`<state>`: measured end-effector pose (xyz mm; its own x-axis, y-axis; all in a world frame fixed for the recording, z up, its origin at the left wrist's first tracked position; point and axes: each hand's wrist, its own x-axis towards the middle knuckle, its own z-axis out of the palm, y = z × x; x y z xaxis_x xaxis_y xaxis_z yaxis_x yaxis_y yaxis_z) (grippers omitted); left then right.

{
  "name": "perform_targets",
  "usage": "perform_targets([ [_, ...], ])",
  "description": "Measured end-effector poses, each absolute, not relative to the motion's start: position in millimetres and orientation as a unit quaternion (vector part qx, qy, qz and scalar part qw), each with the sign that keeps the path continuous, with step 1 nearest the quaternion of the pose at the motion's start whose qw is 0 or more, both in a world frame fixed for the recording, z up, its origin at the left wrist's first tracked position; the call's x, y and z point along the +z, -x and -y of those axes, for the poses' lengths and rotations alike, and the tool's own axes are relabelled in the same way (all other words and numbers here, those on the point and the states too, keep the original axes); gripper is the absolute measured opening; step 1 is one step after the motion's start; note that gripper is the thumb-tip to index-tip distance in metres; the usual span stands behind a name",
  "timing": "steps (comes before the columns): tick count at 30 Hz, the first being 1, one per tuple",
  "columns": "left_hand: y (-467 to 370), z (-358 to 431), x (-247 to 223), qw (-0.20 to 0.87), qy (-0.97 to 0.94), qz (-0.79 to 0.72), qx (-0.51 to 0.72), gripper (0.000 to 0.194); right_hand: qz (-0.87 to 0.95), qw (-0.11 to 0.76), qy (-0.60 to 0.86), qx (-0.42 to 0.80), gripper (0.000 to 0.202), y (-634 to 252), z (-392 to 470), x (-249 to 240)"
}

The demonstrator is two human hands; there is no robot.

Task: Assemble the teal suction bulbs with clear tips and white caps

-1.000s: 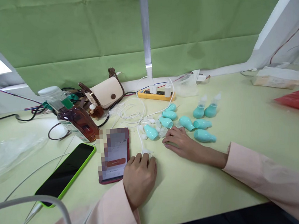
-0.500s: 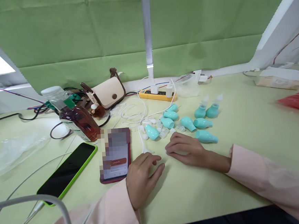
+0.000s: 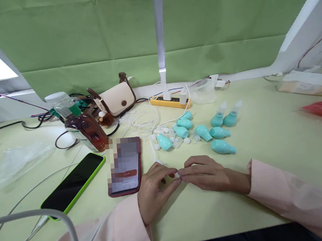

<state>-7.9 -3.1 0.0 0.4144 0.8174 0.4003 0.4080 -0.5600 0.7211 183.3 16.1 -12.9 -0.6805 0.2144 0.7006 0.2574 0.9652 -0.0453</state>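
Note:
My left hand (image 3: 157,185) and my right hand (image 3: 205,172) meet fingertip to fingertip over the table. Between them is a small whitish translucent piece (image 3: 178,174), pinched by both hands and mostly covered by the fingers. Beyond my right hand lie several glossy teal rubber bulbs, the nearest bulb (image 3: 223,146) on its side. Two bulbs (image 3: 217,119) stand upright with clear tips fitted on top. Small clear and white plastic parts (image 3: 177,142) are scattered among the lying bulbs.
Left of my hands lie a phone in a red case (image 3: 126,171) and a green-cased phone (image 3: 74,185). Behind them are a tilted bottle of dark liquid (image 3: 85,130), a cream handbag (image 3: 116,98) and a yellow power strip (image 3: 170,102). White cables loop across the table.
My right hand has come back from the loose plastic parts towards me and met my left hand. A small whitish piece now shows between the fingertips.

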Motion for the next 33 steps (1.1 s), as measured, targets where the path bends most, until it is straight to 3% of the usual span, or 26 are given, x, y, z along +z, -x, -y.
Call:
perform_targets([
  [4, 8, 4, 0, 0.254, -0.796, -0.393, 0.384, 0.009, 0.91, 0.385, 0.15, -0.045, 0.03, -183, -21, -12],
  [7, 7, 4, 1, 0.248, -0.788, -0.409, 0.388, 0.01, 0.883, 0.371, 0.276, -0.085, 0.038, -186, -32, -9],
  [12, 6, 6, 4, 0.245, -0.791, -0.409, 0.384, 0.01, 0.826, 0.211, 0.494, -0.171, 0.038, -186, -48, -6],
  [17, 7, 8, 4, 0.243, -0.794, -0.414, 0.374, 0.011, 0.834, 0.14, 0.503, -0.179, 0.024, -181, -49, -7],
  [22, 8, 6, 3, 0.28, -0.764, -0.429, 0.393, 0.014, 0.864, 0.194, 0.439, -0.154, 0.018, -185, -47, -7],
  [25, 9, 4, 3, 0.32, -0.725, -0.452, 0.41, 0.016, 0.872, 0.291, 0.391, -0.043, 0.016, -184, -41, -8],
  [28, 9, 3, 4, 0.364, -0.683, -0.467, 0.427, 0.02, 0.793, 0.395, 0.401, 0.234, 0.02, -177, -29, -6],
  [31, 10, 3, 5, 0.38, -0.668, -0.465, 0.438, 0.022, 0.623, 0.403, 0.399, 0.539, 0.028, -168, -15, -2],
  [33, 9, 3, 6, 0.373, -0.675, -0.461, 0.438, 0.021, 0.511, 0.395, 0.371, 0.668, 0.032, -163, -9, 0],
])
